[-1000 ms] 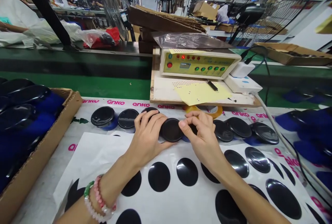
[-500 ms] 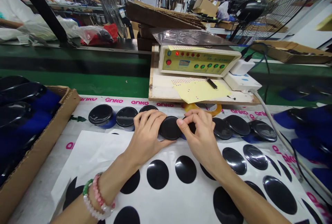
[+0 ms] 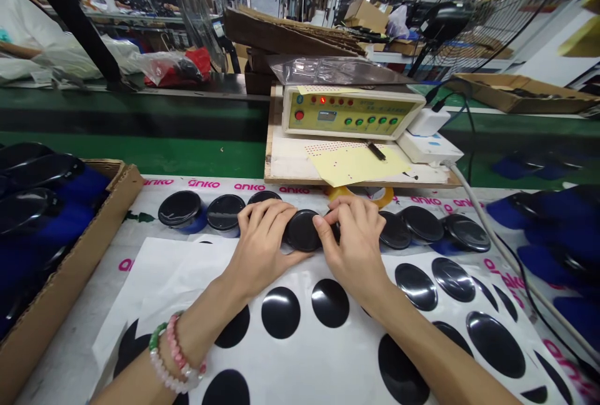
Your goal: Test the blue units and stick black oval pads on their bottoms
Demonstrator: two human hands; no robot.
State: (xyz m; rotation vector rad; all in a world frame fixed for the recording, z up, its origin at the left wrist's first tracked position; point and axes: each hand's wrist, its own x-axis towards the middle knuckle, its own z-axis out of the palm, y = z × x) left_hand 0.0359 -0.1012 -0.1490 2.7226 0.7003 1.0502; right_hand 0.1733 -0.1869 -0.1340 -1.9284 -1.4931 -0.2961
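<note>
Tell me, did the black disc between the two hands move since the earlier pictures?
No, the black disc sits as before against the red button on the control box; only the view shifted.

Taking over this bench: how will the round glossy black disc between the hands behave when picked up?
The round glossy black disc looks stiff, since it keeps its circle between the left hand and right hand. Its shiny face is probably slippery, so hold the rim. Stood on edge, it might well roll.

The left hand (image 3: 265, 245) and right hand (image 3: 354, 249) clasp a glossy black disc (image 3: 303, 230).
</note>
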